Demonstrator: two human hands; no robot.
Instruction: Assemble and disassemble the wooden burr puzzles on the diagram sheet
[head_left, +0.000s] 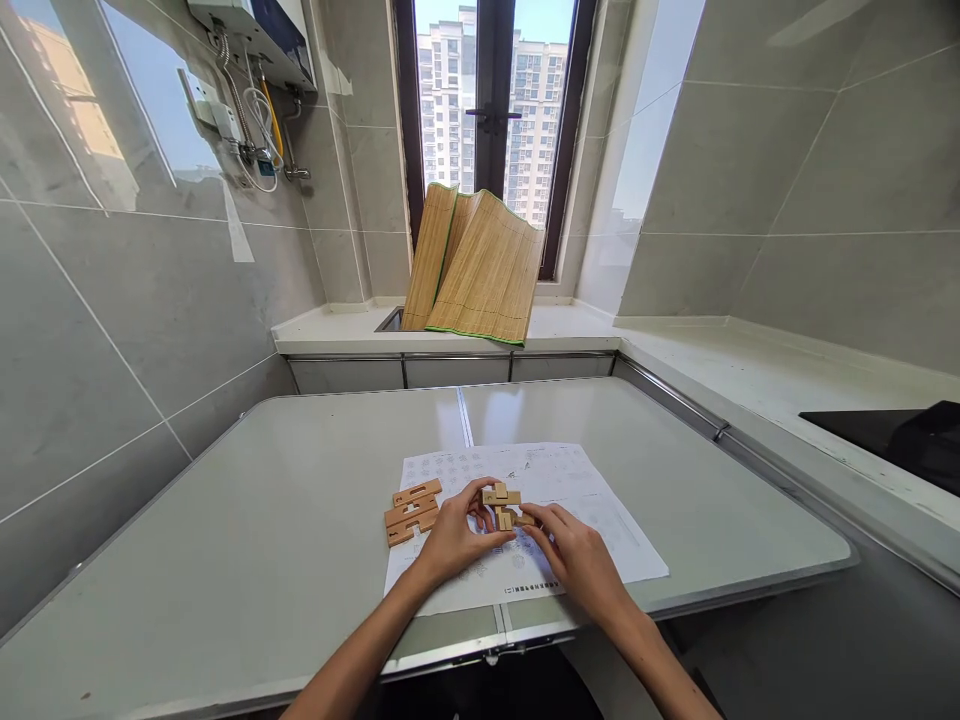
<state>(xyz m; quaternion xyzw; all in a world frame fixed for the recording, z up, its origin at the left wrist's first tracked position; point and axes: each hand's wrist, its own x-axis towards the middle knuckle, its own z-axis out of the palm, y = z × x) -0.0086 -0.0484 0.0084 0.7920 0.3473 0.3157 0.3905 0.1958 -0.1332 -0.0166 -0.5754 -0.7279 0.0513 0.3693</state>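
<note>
Several light wooden puzzle pieces (502, 497) are joined in a small interlocking cluster above the printed sheet. My left hand (459, 530) grips the cluster from the left, its fingers and thumb curled around it. From the right, my right hand (574, 550) pinches a short wooden piece (525, 519) at the cluster's lower right side; whether that piece is locked into the rest I cannot tell. Left of my left hand lie several reddish-brown notched wooden pieces (412, 510), partly on the paper's edge. Under both hands spreads the white instruction sheet (600, 530), printed with small diagrams.
A pale folding table (225, 560) with a centre seam carries everything. Behind it, a white counter ledge (337, 340) holds folded bamboo mats (487, 270) by the window. Along the right runs another counter (750, 380) with a black object (926, 445). A water heater (259, 40) hangs upper left.
</note>
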